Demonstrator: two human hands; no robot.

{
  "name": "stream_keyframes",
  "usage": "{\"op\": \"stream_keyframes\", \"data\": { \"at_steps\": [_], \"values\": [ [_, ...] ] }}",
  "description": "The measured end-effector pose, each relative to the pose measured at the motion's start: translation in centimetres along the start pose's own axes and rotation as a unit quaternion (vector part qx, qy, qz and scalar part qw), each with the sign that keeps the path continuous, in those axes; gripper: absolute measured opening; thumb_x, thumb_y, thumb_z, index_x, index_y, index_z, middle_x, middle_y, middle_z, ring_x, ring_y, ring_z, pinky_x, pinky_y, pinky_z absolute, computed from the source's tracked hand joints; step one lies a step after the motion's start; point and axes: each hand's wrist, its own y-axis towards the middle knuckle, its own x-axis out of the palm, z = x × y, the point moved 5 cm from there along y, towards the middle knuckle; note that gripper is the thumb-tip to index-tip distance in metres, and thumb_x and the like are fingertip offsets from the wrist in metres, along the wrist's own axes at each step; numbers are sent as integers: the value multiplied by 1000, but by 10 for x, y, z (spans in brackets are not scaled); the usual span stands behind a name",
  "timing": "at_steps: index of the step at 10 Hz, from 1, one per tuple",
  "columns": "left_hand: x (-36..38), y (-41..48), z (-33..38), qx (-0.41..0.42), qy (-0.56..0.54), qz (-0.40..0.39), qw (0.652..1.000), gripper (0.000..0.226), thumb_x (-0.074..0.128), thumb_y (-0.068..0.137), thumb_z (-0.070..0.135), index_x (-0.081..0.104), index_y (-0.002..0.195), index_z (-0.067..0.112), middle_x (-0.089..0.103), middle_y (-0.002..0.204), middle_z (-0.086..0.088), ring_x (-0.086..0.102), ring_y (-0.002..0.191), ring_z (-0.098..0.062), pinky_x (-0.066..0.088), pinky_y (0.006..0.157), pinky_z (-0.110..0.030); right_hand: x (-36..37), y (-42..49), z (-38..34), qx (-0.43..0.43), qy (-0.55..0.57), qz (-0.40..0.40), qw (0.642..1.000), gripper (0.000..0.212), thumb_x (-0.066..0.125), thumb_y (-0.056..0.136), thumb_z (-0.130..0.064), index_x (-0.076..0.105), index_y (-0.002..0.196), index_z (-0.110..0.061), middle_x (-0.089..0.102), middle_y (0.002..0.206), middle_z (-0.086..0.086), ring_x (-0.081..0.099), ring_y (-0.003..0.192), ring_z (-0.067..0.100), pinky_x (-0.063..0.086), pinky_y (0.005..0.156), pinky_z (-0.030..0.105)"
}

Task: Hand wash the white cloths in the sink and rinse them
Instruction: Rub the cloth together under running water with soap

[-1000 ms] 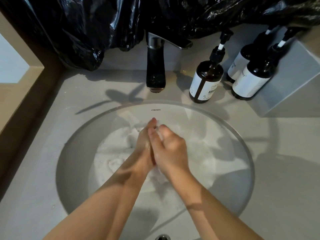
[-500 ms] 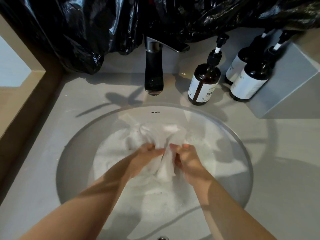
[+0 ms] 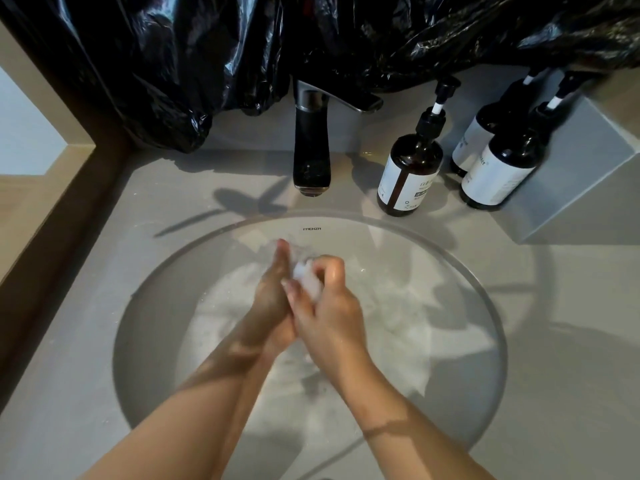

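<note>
Half a second ago the two hands were apart and low in the soapy water (image 3: 398, 317) of the sink (image 3: 156, 306), pulling the white cloth (image 3: 304, 273) between them. Now they are pressed together again above it: the left hand (image 3: 272, 299) is flat with straight fingers against the cloth, and the right hand (image 3: 329, 306) is curled around the bunched wad. I think this is another rubbing stroke, so washing continues, and rinsing is not begun, because the faucet (image 3: 310, 150) gives no water.
</note>
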Motion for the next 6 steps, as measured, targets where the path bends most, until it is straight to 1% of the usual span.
{"op": "stream_keyframes", "data": {
  "at_steps": [1, 2, 3, 4, 5, 6],
  "values": [
    [20, -23, -5, 86, 203, -17, 975, 38, 37, 99, 40, 62, 83, 17, 63, 80, 1, 61, 78, -12, 48, 81, -26, -18, 32, 15, 116, 57, 54, 990, 31, 51, 91, -50, 37, 81, -24, 53, 70, -4, 52, 67, 20, 46, 70, 30],
    [26, -56, 27, 281, 397, 110, 867, 38, 32, 102, 26, 62, 80, 15, 64, 76, -2, 64, 77, -16, 51, 63, -19, -24, 30, 9, 125, 112, 113, 979, 33, 49, 95, -42, 37, 76, -18, 50, 62, -4, 47, 59, 16, 38, 61, 26],
    [23, -27, 3, -177, -126, 86, 972, 38, 29, 103, 33, 51, 76, 19, 59, 64, 4, 60, 51, -1, 49, 51, -15, -4, 0, -22, 14, 3, 36, 999, 26, 45, 95, -43, 32, 84, -23, 54, 71, -5, 56, 73, 22, 43, 70, 32],
    [40, -21, 1, -24, -56, 19, 998, 37, 24, 104, 33, 51, 83, 21, 57, 74, 2, 59, 62, -4, 49, 56, -18, -17, 25, -2, 74, -21, 40, 996, 26, 44, 96, -41, 35, 85, -20, 54, 74, 0, 57, 84, 30, 40, 71, 33],
    [46, -25, -6, -53, 73, -20, 996, 35, 30, 102, 35, 58, 89, 19, 62, 78, -1, 58, 71, -13, 50, 62, -23, -36, 37, 12, 132, 51, 113, 983, 30, 44, 98, -37, 35, 75, -19, 48, 65, -3, 51, 74, 26, 36, 66, 29],
    [40, -26, 14, -7, 90, 11, 996, 33, 27, 103, 35, 54, 109, 17, 51, 74, 7, 54, 55, 0, 48, 49, -14, -19, 8, -4, 54, -3, 63, 997, 22, 41, 97, -38, 34, 87, -20, 48, 66, -9, 52, 71, 22, 37, 67, 31]
  ]
}}
